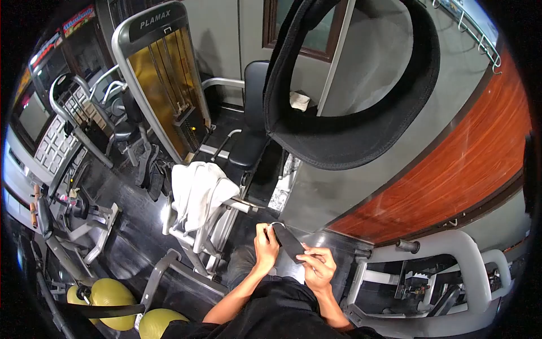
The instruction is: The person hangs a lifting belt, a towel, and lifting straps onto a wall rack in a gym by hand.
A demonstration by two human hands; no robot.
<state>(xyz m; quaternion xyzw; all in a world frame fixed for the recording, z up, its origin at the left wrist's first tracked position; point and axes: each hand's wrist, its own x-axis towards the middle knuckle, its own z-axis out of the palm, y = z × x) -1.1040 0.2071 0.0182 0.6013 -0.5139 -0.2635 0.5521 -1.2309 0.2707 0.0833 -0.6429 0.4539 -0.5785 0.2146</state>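
In front of my body, both hands hold a flat black strap-like piece (289, 244). My left hand (266, 247) pinches its upper left end, where a thin pale cord or ring curves over the top. With thumb and fingers, my right hand (318, 268) grips the lower right end. The piece lies slanted between the two hands. Its exact kind is not clear from this view. Close to the camera, a wide black fabric loop (353, 150) hangs above and beyond my hands, apart from them.
Ahead stands a PLAMAX weight machine (155, 79) with a black seat (247, 150). A white towel (197, 189) drapes over a metal frame to the left. Yellow-green balls (116, 302) lie lower left. A grey machine frame (471, 271) and wood-panelled wall (446, 175) flank the right.
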